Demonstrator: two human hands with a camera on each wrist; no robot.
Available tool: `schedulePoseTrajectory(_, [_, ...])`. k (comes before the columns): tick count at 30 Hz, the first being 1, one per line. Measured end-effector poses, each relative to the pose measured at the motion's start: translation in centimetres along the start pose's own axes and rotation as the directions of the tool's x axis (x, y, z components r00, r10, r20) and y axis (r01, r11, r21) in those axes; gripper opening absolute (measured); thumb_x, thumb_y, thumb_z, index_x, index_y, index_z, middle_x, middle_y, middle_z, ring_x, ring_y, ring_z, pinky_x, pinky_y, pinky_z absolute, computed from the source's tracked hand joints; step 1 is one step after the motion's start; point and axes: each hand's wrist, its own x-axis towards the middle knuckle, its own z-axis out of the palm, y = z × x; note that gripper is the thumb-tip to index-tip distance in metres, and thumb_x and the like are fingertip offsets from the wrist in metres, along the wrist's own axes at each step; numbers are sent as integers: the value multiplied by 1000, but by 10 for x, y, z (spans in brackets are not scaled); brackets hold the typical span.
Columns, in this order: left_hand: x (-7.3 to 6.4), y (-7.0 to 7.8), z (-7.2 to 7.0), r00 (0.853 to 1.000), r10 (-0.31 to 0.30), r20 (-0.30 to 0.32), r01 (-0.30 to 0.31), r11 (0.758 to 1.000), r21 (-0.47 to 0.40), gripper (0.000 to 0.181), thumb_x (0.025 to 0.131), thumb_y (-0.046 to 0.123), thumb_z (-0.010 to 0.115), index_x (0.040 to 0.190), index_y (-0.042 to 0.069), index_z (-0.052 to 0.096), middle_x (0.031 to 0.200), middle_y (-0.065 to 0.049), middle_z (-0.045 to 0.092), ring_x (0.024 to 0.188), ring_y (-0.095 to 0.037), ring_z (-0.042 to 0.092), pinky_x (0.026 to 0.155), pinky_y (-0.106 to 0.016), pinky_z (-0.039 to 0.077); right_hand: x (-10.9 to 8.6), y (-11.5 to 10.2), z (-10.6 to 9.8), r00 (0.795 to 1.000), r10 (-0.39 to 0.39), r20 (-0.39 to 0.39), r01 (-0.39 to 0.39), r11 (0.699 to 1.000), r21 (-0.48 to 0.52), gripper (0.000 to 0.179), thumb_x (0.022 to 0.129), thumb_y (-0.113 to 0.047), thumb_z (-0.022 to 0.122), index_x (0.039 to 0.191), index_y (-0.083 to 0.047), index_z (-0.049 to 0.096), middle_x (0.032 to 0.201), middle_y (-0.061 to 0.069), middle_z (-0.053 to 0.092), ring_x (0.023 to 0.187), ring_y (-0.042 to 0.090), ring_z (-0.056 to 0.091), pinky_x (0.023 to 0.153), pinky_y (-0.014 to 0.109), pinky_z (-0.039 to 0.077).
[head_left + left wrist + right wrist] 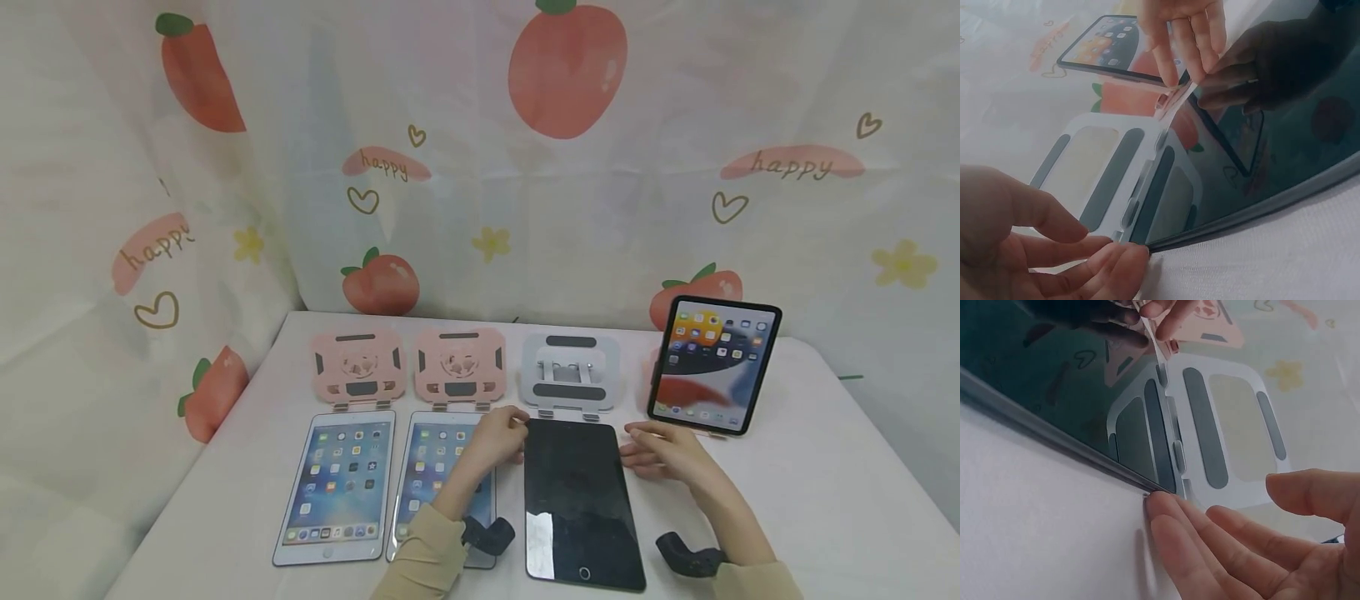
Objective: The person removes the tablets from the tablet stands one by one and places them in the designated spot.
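The dark tablet [581,500] lies flat between the hands; the left forearm [457,496] crosses the nearer of two white-framed tablets [337,487]. Left hand [495,437] and right hand [667,454], fingers loosely extended, thumbs apart, touch its far corners. Just beyond, a pale stand [570,392] sits between pink stands [459,367] and a propped tablet [716,367]. White tabletop [817,483] spreads rightward.
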Motion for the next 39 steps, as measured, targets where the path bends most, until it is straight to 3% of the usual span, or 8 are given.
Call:
schedulePoseTrajectory(6, [0, 2, 4, 997, 53, 57, -50, 997, -51, 28, 90, 7, 53, 115, 2, 65, 84, -8, 65, 65, -10, 60, 55, -21, 52, -1, 2, -6, 999, -2, -33, 1, 999, -51, 52, 101, -27, 47, 134, 12, 43, 110, 23, 69, 90, 22, 72, 77, 33, 59])
schedulePoseTrajectory(11, [0, 6, 15, 986, 114, 123, -100, 988, -118, 26, 93, 8, 52, 115, 3, 65, 88, -10, 67, 69, -10, 64, 60, -23, 55, 1, 8, -17, 996, -15, -84, 6, 995, -98, 54, 101, -33, 46, 134, 9, 45, 111, 19, 70, 92, 20, 71, 79, 29, 57])
schedulePoseTrajectory(17, [1, 17, 25, 971, 143, 192, -109, 978, -177, 25, 94, 10, 52, 114, 1, 65, 89, -11, 69, 71, -10, 65, 62, -24, 56, 2, 17, -25, 992, -11, -128, -1, 996, -93, 58, 100, -39, 45, 136, 7, 45, 111, 15, 71, 90, 10, 70, 77, 21, 54])
schedulePoseTrajectory(26, [8, 34, 36, 971, 162, 176, -119, 965, -234, 25, 93, 10, 54, 113, 2, 66, 89, -13, 69, 71, -9, 65, 64, -23, 56, -5, 29, -48, 979, -72, -192, 43, 988, -148, 58, 100, -40, 45, 135, 7, 45, 112, 12, 70, 82, -11, 60, 75, 13, 51])
schedulePoseTrajectory(31, [13, 43, 47, 974, 164, 157, -123, 962, -242, 23, 92, 9, 54, 110, 4, 67, 86, -9, 68, 71, -9, 66, 63, -23, 56, -8, 43, -70, 966, -84, -244, 44, 985, -167, 61, 99, -44, 46, 134, 5, 47, 103, -7, 69, 81, -15, 56, 73, 10, 49])
schedulePoseTrajectory(33, [17, 46, 51, 975, 164, 149, -126, 964, -235, 22, 92, 9, 54, 109, 4, 67, 85, -8, 68, 70, -11, 66, 62, -23, 56, -5, 53, -79, 956, -86, -279, 42, 986, -162, 59, 97, -48, 48, 131, 0, 51, 96, -21, 65, 80, -17, 55, 70, 10, 49])
schedulePoseTrajectory(38, [23, 54, 59, 978, 153, 142, -117, 965, -234, 21, 93, 9, 54, 108, 5, 68, 85, -9, 69, 70, -11, 66, 62, -22, 56, -1, 67, -97, 926, -106, -362, 46, 984, -171, 54, 96, -48, 49, 127, -5, 55, 87, -34, 59, 80, -19, 52, 66, 12, 48])
schedulePoseTrajectory(39, [23, 56, 60, 978, 150, 142, -113, 964, -241, 21, 93, 9, 54, 108, 5, 68, 85, -9, 69, 69, -10, 66, 62, -22, 55, -2, 67, -99, 920, -121, -374, 59, 983, -174, 54, 97, -45, 49, 128, -1, 54, 87, -32, 61, 80, -19, 53, 66, 11, 48])
